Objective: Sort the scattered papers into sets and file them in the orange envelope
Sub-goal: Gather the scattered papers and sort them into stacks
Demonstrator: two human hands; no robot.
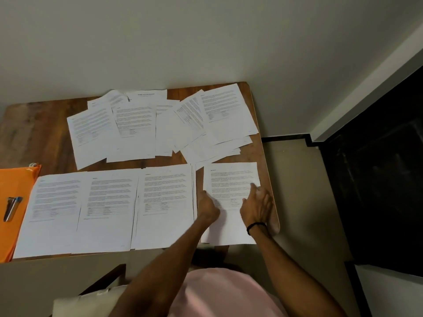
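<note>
Scattered printed papers (160, 124) lie overlapping across the far half of the wooden table (41, 133). Along the near edge are sorted piles: a left pile (55, 213), a second pile (107, 211), a third pile (167, 207) and a right pile (231, 179). My left hand (207, 205) rests on the left side of the right pile with a finger pointing forward. On that pile's right side lies my right hand (257, 207), fingers straight and flat on the sheet. The orange envelope (13, 184) lies at the table's left edge.
A pen (11, 208) with a blue cap lies on the orange envelope. The table's right edge is just beyond my right hand. A wall stands behind the table. A dark doorway opens at the right.
</note>
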